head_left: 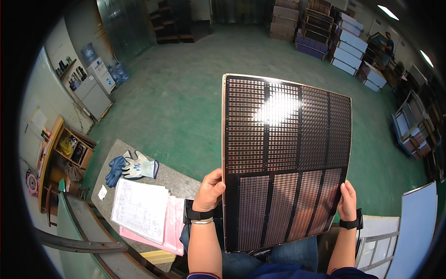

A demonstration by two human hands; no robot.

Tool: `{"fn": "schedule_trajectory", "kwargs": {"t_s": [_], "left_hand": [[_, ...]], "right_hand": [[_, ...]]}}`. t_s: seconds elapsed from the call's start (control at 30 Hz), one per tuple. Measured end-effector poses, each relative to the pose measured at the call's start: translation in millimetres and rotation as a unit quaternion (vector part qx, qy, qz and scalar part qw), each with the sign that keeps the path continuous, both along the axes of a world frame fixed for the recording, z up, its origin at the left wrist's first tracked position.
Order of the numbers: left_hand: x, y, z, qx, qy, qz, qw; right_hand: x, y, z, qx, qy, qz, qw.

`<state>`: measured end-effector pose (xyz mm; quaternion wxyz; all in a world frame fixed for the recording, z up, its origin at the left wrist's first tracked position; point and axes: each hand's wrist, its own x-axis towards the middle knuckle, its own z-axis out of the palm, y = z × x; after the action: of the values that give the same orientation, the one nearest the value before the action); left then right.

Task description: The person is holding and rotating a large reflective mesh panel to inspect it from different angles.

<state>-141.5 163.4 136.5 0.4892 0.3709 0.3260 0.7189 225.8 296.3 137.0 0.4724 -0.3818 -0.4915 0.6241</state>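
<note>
Upright in front of me is a large, thin circuit board panel [284,173], dark with copper-toned grids split into several blocks by black bands. A bright reflection of light lies on its upper part. My left hand [210,190] is closed on the panel's left edge, the thumb on the near face and the other fingers partly hidden behind. Lower on the opposite edge, my right hand [347,202] grips the panel too, its fingertips mostly out of sight. Both wrists wear black bands.
A grey tabletop [104,183] at left holds blue-and-white work gloves [139,166], printed sheets [141,209] and pink paper [174,228]. Pale blue boards [413,228] lean at lower right. Stacked boxes [348,42] and a person [387,45] are far right; a water dispenser [100,72] stands far left.
</note>
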Motion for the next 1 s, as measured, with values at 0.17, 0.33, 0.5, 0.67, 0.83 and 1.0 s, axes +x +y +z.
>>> {"fn": "schedule_trajectory", "kwargs": {"t_s": [0.17, 0.33, 0.5, 0.67, 0.83, 1.0], "left_hand": [[-8, -1, -14, -0.005, 0.017, -0.003, 1.000], [-3, 1, -8, -0.008, 0.010, 0.022, 1.000], [-5, 0, -6, -0.003, 0.001, 0.044, 0.999], [-7, 2, -10, 0.001, -0.006, 0.051, 0.999], [-4, 4, -6, 0.010, -0.007, 0.050, 0.999], [-5, 4, -8, 0.007, -0.009, 0.051, 0.999]], "right_hand": [[5, 1, -9, 0.003, 0.026, 0.005, 1.000], [2, -4, 2, 0.020, 0.028, -0.006, 0.999], [2, -3, 2, 0.006, 0.043, 0.009, 0.999], [6, -5, 6, -0.011, 0.061, 0.017, 0.998], [8, -6, 4, 0.005, 0.053, -0.001, 0.999], [11, -6, 3, 0.009, 0.069, 0.013, 0.998]]}}
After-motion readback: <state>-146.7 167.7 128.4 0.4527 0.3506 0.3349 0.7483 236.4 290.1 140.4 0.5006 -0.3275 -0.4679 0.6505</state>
